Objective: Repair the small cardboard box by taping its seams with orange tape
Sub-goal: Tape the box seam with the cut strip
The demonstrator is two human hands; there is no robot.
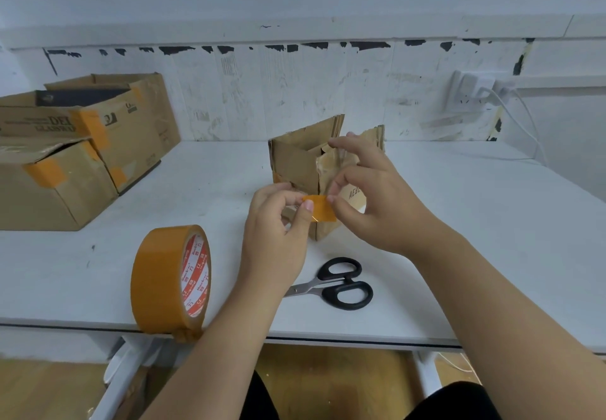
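Note:
A small worn cardboard box [295, 164] stands open-topped on the white table [475, 239], one corner edge facing me. A short cut piece of orange tape [320, 208] is held in front of that corner. My left hand [278, 232] pinches its left end between thumb and finger. My right hand [377, 196] pinches its right end, the other fingers spread over the box's torn right side. The roll of orange tape [170, 283] stands on edge near the table's front edge, left of my left arm.
Black-handled scissors [337, 283] lie shut on the table below my hands. Two larger cardboard boxes [82, 144] patched with orange tape sit at the far left. A wall socket with a white cable [475, 91] is at the back right.

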